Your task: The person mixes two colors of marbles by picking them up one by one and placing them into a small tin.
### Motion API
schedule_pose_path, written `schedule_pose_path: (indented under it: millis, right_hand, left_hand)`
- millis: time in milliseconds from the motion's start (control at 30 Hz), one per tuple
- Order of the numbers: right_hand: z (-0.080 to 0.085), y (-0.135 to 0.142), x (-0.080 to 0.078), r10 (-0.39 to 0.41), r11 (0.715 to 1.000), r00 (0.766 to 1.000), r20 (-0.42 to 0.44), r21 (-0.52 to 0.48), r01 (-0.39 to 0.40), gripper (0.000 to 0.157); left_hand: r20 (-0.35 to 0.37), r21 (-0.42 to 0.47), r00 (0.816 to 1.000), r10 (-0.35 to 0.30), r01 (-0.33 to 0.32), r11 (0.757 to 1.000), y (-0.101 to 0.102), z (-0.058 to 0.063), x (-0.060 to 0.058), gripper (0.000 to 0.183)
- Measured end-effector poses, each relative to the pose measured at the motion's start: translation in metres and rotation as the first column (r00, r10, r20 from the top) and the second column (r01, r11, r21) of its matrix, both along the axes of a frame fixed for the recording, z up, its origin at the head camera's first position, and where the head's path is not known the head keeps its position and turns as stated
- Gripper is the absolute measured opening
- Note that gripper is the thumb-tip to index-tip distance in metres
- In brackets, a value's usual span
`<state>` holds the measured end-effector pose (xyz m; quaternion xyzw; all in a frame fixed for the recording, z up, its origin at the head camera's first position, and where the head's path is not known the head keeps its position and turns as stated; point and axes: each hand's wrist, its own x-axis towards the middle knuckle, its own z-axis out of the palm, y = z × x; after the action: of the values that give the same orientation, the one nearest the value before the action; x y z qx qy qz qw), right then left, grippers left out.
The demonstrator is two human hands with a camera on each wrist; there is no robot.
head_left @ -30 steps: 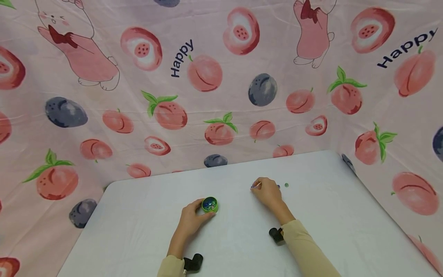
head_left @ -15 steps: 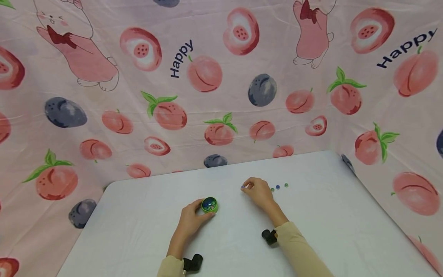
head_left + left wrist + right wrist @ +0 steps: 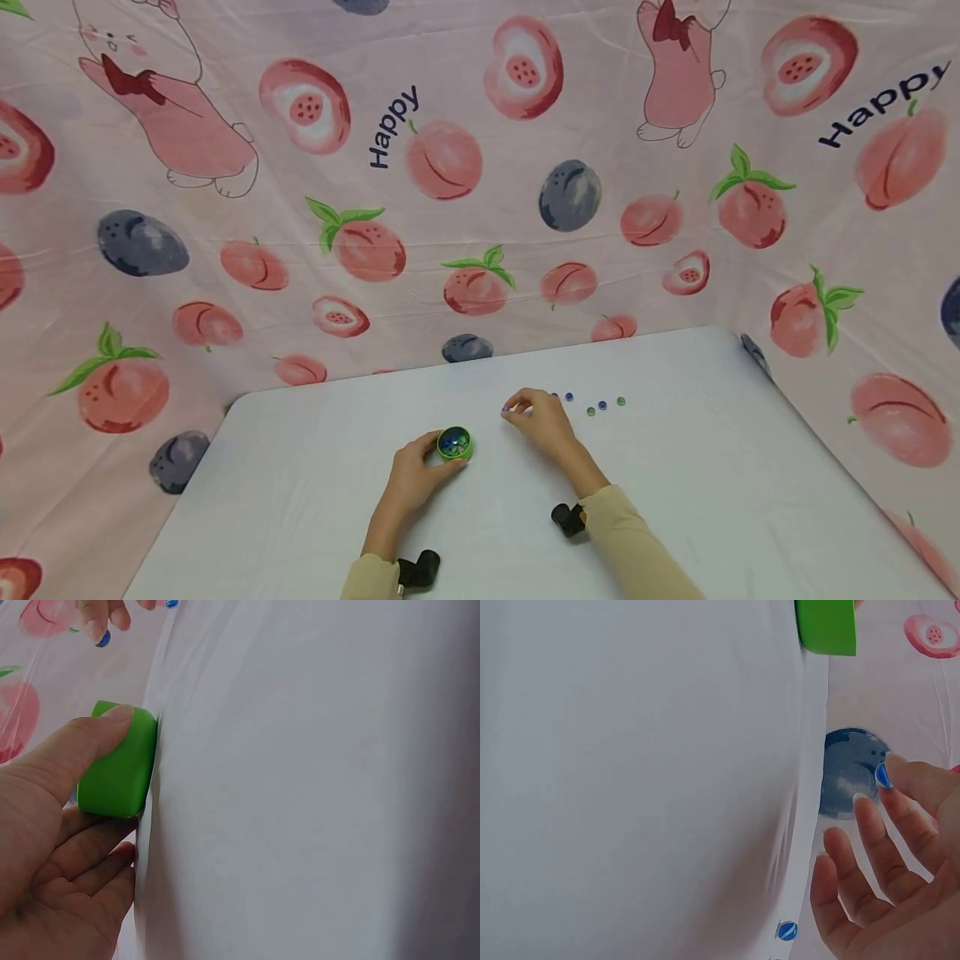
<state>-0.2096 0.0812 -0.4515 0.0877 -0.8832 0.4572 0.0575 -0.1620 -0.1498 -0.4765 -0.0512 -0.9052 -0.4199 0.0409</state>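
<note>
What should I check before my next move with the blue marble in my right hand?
1. Pinch: ok, the right hand holds the blue marble between thumb and finger.
2. Support: ok, the left hand grips the green cup.
3. Cup upright: ok, its open top faces up.
4. Right hand over cup: not ok, it is off to the right.
5. Room left: cannot tell, the marbles inside hide the depth.
6. Loose marbles clear of cup: ok, those visible on the table lie apart.

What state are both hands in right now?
Left hand: holding a round, smooth green cup.
Right hand: pinching a small, round blue-and-white marble.
</note>
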Motion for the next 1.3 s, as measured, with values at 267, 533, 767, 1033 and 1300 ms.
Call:
schedule_pose_path:
  millis: [267, 533, 767, 1033, 1300]
  right_hand:
    - [-0.002, -0.011, 0.002, 0.070, 0.996, 0.997, -0.019, -0.045, -0.071, 0.009]
    - [-0.007, -0.022, 0.005, 0.139, 0.988, 0.990, -0.038, -0.065, -0.142, 0.011]
    - [-0.006, -0.032, 0.012, 0.179, 0.980, 0.984, -0.016, -0.084, -0.180, 0.011]
    - [-0.006, -0.041, 0.015, 0.188, 0.977, 0.982, -0.011, -0.103, -0.188, 0.011]
    - [-0.006, -0.045, 0.016, 0.202, 0.973, 0.979, 0.000, -0.111, -0.200, 0.012]
  left_hand:
    - [-0.003, -0.008, 1.000, -0.001, 0.001, 1.000, -0.001, -0.003, -0.001, 0.057]
    - [-0.019, -0.007, 1.000, -0.008, 0.008, 1.000, -0.002, -0.002, -0.001, 0.056]
    - [-0.048, -0.009, 0.999, -0.021, 0.020, 1.000, -0.002, -0.002, -0.002, 0.054]
    - [-0.029, -0.002, 0.999, -0.020, 0.020, 1.000, -0.002, -0.001, -0.002, 0.054]
    - [-0.029, -0.003, 0.999, -0.024, 0.024, 1.000, -0.003, -0.002, -0.003, 0.055]
